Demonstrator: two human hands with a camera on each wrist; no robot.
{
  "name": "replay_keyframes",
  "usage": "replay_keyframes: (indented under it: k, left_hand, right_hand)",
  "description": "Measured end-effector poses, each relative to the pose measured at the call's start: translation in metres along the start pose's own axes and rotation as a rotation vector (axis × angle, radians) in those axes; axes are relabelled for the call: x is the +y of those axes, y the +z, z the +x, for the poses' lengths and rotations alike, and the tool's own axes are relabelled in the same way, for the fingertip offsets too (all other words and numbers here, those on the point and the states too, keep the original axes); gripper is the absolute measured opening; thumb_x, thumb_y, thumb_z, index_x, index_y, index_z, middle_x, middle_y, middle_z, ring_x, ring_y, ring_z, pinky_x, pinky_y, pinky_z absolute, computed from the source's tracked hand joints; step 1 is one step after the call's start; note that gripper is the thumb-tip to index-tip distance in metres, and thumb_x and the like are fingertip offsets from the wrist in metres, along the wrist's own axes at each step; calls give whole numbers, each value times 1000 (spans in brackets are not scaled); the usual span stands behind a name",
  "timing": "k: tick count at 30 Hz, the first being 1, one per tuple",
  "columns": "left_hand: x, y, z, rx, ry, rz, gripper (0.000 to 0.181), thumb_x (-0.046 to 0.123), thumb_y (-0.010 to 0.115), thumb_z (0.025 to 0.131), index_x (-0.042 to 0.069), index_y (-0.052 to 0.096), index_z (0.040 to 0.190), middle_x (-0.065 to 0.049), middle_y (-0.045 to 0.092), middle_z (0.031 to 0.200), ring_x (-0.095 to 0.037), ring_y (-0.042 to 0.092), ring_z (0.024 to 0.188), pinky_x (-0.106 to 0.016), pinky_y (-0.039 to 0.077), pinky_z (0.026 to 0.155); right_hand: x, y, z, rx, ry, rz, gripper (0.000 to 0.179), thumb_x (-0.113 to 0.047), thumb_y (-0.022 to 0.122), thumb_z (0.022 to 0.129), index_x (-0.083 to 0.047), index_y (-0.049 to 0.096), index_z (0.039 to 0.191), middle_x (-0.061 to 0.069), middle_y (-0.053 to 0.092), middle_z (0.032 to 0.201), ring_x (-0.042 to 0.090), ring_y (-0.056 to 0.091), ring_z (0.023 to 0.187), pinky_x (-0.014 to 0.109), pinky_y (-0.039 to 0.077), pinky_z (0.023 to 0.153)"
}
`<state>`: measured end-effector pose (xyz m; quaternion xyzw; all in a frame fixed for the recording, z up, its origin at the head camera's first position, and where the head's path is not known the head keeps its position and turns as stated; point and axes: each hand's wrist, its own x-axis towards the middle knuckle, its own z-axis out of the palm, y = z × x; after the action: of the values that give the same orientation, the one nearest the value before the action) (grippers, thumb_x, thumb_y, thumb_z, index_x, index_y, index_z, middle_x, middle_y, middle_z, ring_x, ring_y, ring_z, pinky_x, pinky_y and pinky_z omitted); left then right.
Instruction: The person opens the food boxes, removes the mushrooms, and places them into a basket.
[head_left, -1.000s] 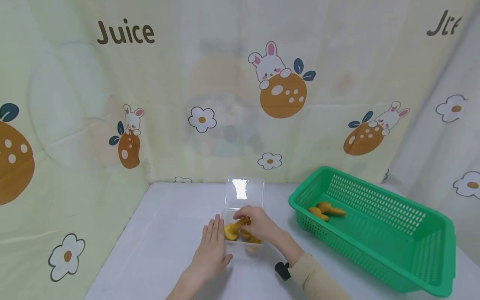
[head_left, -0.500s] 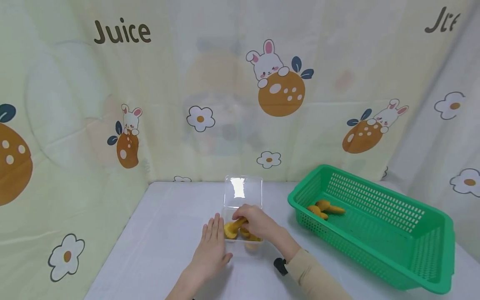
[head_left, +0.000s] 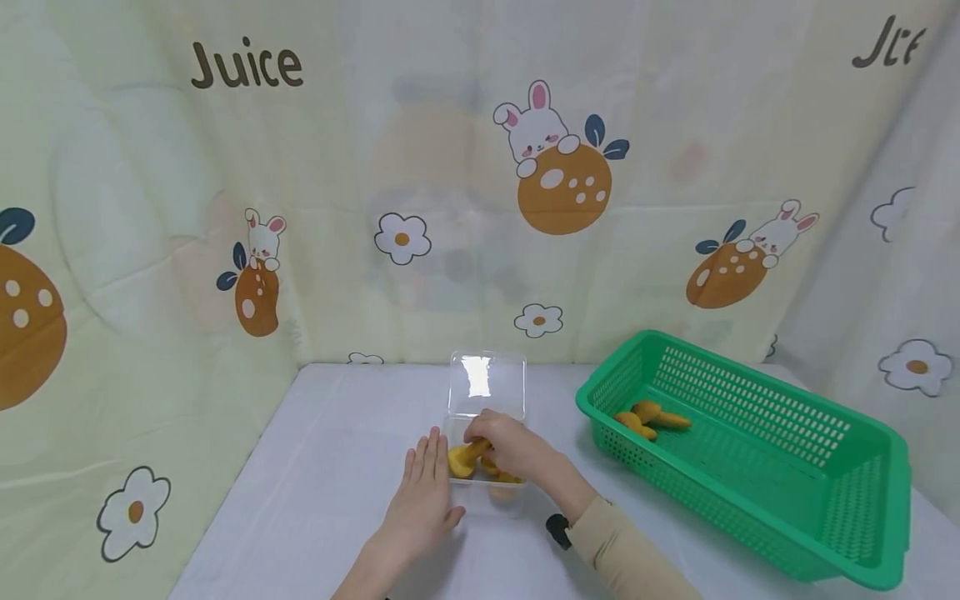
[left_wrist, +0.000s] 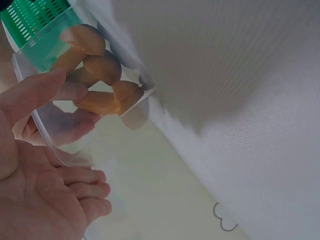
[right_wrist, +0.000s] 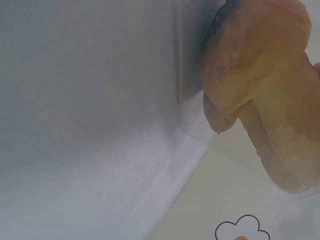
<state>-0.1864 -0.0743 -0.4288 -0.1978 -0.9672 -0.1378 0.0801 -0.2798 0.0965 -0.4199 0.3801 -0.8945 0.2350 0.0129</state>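
In the head view a clear plastic box [head_left: 480, 482] with its lid raised stands on the table, several yellow-brown mushrooms inside. My left hand [head_left: 420, 504] rests against the box's left side, fingers straight, thumb held out at the near side. With its fingers inside the box, my right hand [head_left: 517, 450] pinches the stem of a mushroom [head_left: 461, 462] whose cap points left; the fingertips are partly hidden. The left wrist view shows mushrooms [left_wrist: 102, 67] through the clear wall. Close up in the right wrist view are mushroom caps and stems [right_wrist: 255, 55].
A green perforated basket [head_left: 750, 483] stands to the right, with a few mushrooms [head_left: 651, 417] at its far left end. The transparent lid [head_left: 506, 396] leans up behind the box. A printed curtain [head_left: 450, 167] hangs at the back of the white table [head_left: 345, 442].
The right hand and the pinched mushroom have shifted very slightly inside the box. The left hand stays against the box's side.
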Motion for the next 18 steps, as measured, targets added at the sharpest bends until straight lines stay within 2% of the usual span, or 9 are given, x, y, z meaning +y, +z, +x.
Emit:
replay_keyframes:
  k: [4,14,18]
  left_hand:
    - [0,-1,0,-3,1,-1,88,28,71,81,-15,20,139,-30,13,147,-42,13,134,-50,14,108]
    - [2,-4,-2,-2,5,-1,88,27,71,81,-16,20,138,-31,13,146,-42,14,134,-50,15,108]
    - [1,-4,-2,-3,8,-3,88,27,71,81,-17,20,138,-32,14,146,-42,14,134,-50,16,108]
  right_hand:
    - [1,0,-1,21,-14,28,27,10,67,78,-4,67,101,0,62,96,13,57,88,18,48,80]
    - [0,-1,-5,134,-71,146,26,15,66,75,-3,66,95,2,61,92,15,56,83,18,51,71]
    - [1,-1,-8,167,-60,205,26,13,68,75,-2,66,95,3,60,93,16,58,83,21,52,70]
